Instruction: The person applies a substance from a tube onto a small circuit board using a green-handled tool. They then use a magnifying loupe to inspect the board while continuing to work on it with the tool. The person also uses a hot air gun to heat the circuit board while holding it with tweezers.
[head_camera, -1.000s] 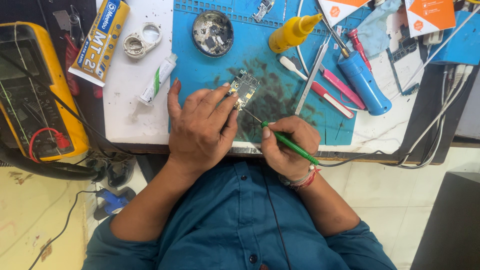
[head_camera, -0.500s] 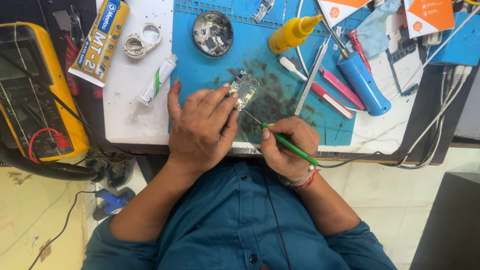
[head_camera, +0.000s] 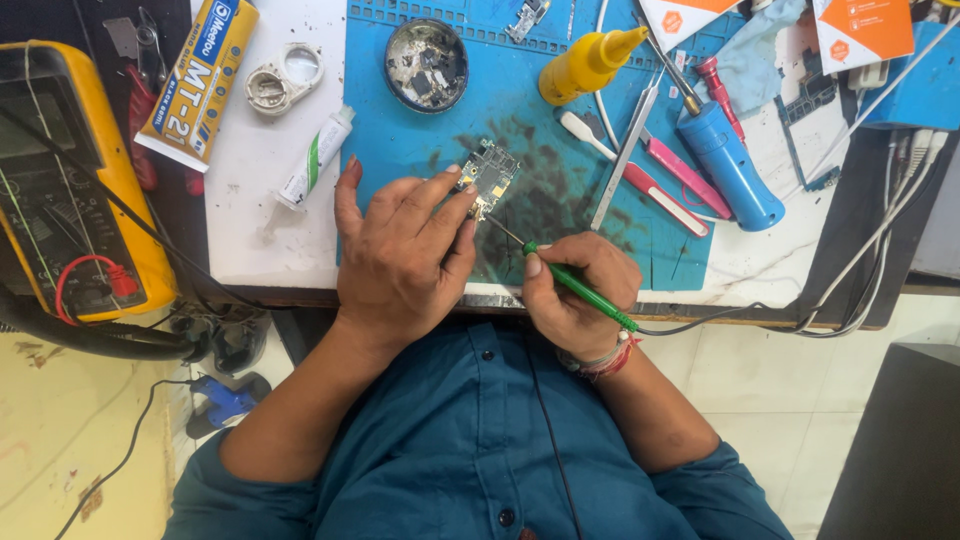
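A small circuit board lies on the blue work mat. My left hand rests flat on the mat with its fingertips pressing the board's near edge. My right hand grips a green-handled soldering iron like a pen. Its thin metal tip points up-left and meets the board's lower edge. A dark cord runs from the iron's rear toward the right.
On the mat: a round tin of small parts, a yellow squeeze bottle, tweezers, pink and white pry tools, a blue cylinder tool. A white tube, a glue box and a yellow multimeter sit left.
Both hands hold nearly the same pose. The iron's tip stays at the board's lower edge, with only a slight shift.
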